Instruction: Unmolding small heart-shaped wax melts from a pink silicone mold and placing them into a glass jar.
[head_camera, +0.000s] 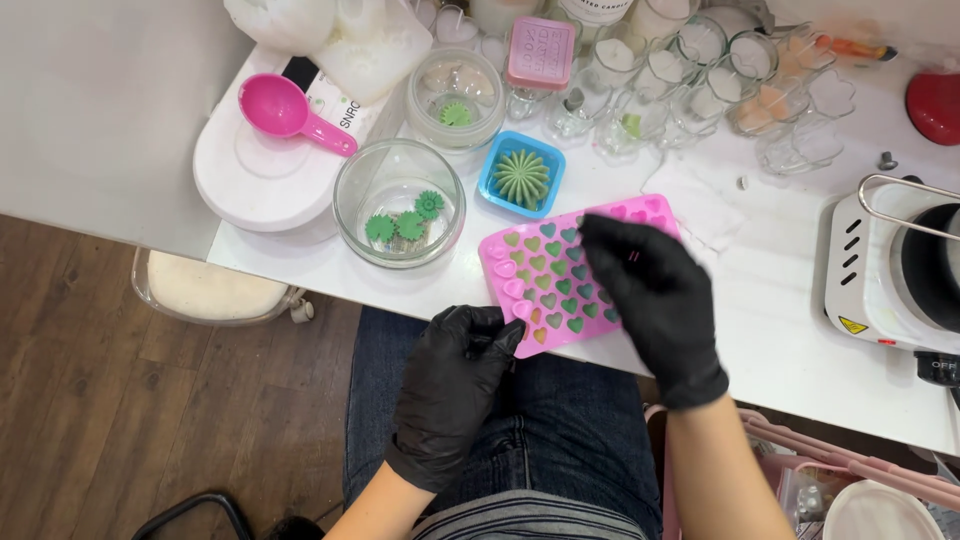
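A pink silicone mould (548, 272) with many small heart cavities lies at the white table's front edge (780, 370). Many cavities hold green or yellowish wax hearts. My left hand (452, 385), in a black glove, pinches the mould's near left corner from below. My right hand (652, 295), also gloved, rests on top of the mould's right half and covers that part.
Behind the mould sit a glass bowl (399, 203) with green wax flowers, a blue square mould (521, 174) with a green spiky piece, a pink scoop (290, 112) on a white scale, several glass jars (700, 70), and a white hot plate (895, 270) at right.
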